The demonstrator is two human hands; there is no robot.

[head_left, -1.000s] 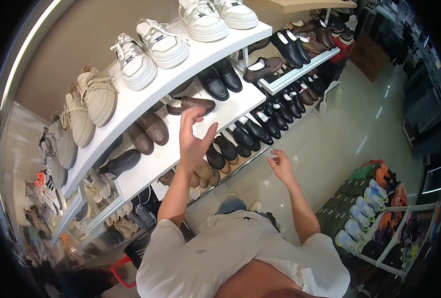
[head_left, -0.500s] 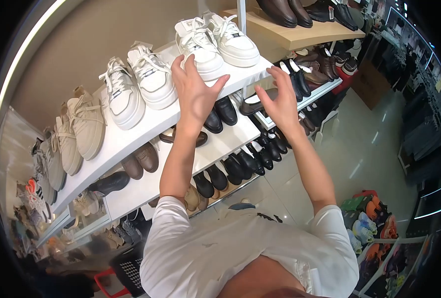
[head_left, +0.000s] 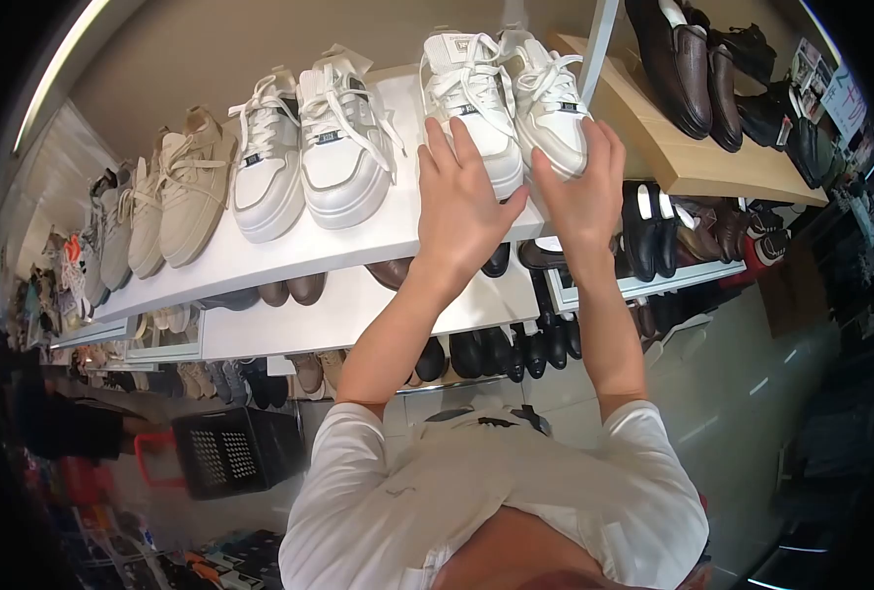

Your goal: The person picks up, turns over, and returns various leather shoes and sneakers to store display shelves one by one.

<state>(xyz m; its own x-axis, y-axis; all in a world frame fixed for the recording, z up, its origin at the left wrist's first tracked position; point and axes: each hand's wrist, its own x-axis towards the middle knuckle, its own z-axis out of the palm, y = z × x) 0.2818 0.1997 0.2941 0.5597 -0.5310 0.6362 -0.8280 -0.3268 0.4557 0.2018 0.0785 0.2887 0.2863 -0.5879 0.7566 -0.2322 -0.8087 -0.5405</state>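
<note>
A pair of white lace-up sneakers stands at the right end of the white top shelf. My left hand lies against the toe of the left sneaker, its fingers spread on the front. Over the toe of the right sneaker, my right hand has its thumb and fingers apart. Both sneakers rest on the shelf, and neither hand is closed round one. Beside them to the left is another white pair, then a beige pair.
Brown leather shoes sit on a wooden shelf at the right. Lower shelves hold dark shoes. A black basket with a red handle is at the lower left, near a person's dark clothing.
Both hands have risen from the lower shelves to the white sneakers at the top shelf's right end. The view has turned and come closer to that shelf.
</note>
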